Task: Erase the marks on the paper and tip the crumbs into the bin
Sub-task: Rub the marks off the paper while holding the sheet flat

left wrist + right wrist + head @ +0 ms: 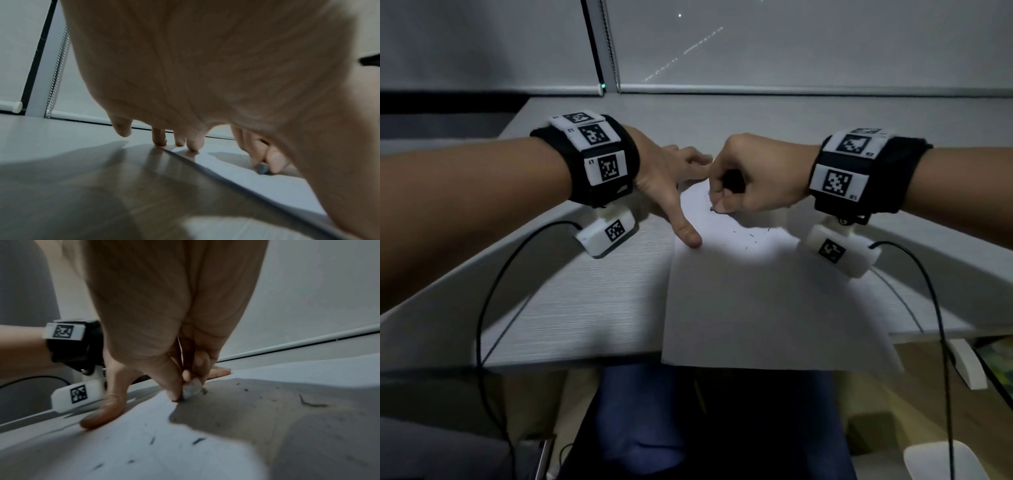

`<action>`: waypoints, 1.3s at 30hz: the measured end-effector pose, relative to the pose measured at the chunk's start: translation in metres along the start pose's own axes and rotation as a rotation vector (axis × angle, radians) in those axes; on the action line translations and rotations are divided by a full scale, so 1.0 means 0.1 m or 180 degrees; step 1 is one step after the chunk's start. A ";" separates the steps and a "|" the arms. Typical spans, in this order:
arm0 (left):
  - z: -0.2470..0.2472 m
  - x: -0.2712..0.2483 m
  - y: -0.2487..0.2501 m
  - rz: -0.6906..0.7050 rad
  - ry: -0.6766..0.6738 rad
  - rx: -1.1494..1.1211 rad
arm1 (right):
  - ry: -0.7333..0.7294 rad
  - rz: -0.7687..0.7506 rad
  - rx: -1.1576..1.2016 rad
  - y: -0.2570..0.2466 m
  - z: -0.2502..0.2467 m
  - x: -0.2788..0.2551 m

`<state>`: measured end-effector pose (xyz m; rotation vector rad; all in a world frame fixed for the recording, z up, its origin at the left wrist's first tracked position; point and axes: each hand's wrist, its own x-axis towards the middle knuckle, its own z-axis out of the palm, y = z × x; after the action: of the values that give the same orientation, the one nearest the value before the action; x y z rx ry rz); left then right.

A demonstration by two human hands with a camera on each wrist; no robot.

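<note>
A white sheet of paper [750, 301] lies on the grey desk and hangs a little over its front edge. My right hand [743, 178] pinches a small grey eraser [192, 390] between thumb and fingers and presses it onto the paper near the far left corner. The eraser [261, 168] also shows in the left wrist view. My left hand [674, 185] lies spread, thumb [688, 234] and fingertips [194, 144] pressing the paper's left edge [226, 178] flat. Dark eraser crumbs [198, 441] are scattered over the sheet; some crumbs [751, 236] lie right of the thumb.
The desk [585, 291] runs back to a window with lowered blinds [791, 44] and a bead chain [56, 73]. Black cables [493, 291] hang from both wrist cameras. Below the front edge are my legs [654, 428] and a white rounded object [941, 459] at lower right.
</note>
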<state>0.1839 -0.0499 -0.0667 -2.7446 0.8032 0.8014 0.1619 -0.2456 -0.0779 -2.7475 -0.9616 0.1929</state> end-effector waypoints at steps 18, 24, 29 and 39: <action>0.01 -0.01 0.00 -0.0070 0.0020 -0.0015 | 0.0347 0.0235 -0.0038 -0.03 0.01 0.20; 0.01 0.00 -0.01 -0.0134 0.0036 -0.0024 | 0.0411 0.0414 -0.0069 -0.01 -0.02 0.33; 0.02 -0.02 0.01 -0.0130 0.0074 -0.0043 | 0.0155 -0.0042 0.0067 -0.15 0.08 0.10; 0.01 -0.03 0.06 -0.0266 0.0061 -0.0059 | 0.0359 0.0173 -0.0095 -0.12 0.02 0.18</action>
<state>0.1778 -0.0527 -0.0658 -2.7856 0.6827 0.7711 0.1684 -0.2248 -0.0778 -2.7796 -0.8680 0.0323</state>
